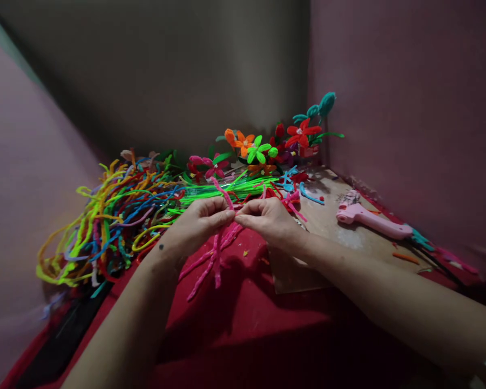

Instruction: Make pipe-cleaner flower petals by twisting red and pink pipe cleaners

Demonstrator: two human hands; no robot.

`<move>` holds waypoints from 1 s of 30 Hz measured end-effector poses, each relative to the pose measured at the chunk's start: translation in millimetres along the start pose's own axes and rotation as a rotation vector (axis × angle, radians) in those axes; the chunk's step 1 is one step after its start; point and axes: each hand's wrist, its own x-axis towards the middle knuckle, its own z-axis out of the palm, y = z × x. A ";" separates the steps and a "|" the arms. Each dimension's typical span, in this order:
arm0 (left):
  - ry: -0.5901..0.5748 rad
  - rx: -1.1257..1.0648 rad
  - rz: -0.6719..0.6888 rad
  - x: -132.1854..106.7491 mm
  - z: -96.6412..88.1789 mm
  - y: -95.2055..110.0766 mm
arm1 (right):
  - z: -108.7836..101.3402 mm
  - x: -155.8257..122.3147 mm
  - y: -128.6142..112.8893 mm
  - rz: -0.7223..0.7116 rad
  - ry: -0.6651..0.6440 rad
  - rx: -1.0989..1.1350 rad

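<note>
Both hands meet near the middle of the view over a red cloth (267, 319). My left hand (200, 221) pinches a pink pipe cleaner (222, 190) between thumb and forefinger, and one end sticks up above the fingers. My right hand (271, 219) is closed in a pinch on the same pipe cleaner, its fingertips almost touching the left thumb. Below the hands, more pink pipe cleaners (217, 259) lie crossed; whether they join the held one is hidden.
Left is a tangled heap of coloured pipe cleaners (105, 227); behind the hands lies a green bundle (230, 188). Pipe-cleaner flowers (259, 149) stand at the back. A pink glue gun (372, 219) rests on a brown board (308, 278) at right, beside blue scraps (311, 194).
</note>
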 end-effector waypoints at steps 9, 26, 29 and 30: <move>0.471 0.578 0.259 -6.1 34.2 -19.4 | 3.0 1.3 11.0 0.054 0.072 0.018; 0.018 0.574 0.240 -11.7 5.1 -14.7 | 7.6 -8.7 12.0 -0.447 0.020 -0.504; -0.050 0.429 0.210 -14.2 -1.8 -13.1 | 3.3 -8.5 4.7 -0.455 0.070 -0.455; -0.078 0.396 0.200 -15.0 -3.1 -12.9 | 1.5 -8.2 2.3 -0.482 0.086 -0.456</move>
